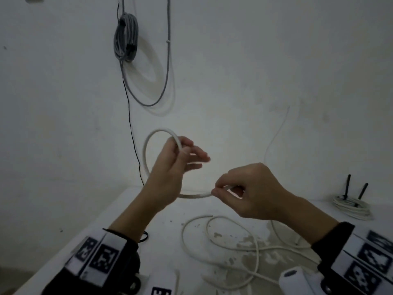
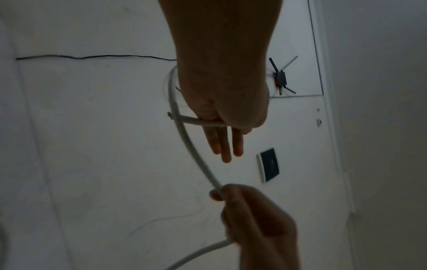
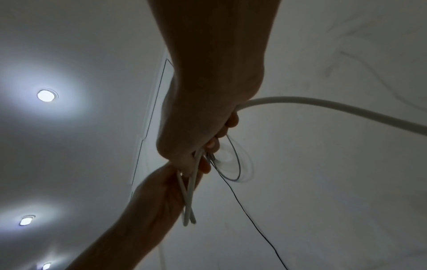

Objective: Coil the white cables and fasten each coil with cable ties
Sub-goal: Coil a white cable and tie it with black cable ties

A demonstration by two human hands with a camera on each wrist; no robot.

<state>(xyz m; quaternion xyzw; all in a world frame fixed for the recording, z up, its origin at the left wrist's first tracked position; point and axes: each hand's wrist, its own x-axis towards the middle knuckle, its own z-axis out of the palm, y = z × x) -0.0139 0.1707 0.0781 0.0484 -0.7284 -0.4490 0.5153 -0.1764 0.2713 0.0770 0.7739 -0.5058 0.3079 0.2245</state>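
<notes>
A white cable curves in one loop above the table. My left hand pinches the cable near its end at the top of the loop, other fingers stretched out. My right hand pinches the same cable lower right, where it leaves the loop. The rest of the cable lies in loose curves on the table below. The left wrist view shows the left hand holding the crossing strands and the right hand below. In the right wrist view the cable runs out of the right hand.
A finished white coil with two black cable ties standing up lies at the table's back right. A grey cable bundle hangs on the wall, and a thin black wire runs down it. A white roll sits at the near edge.
</notes>
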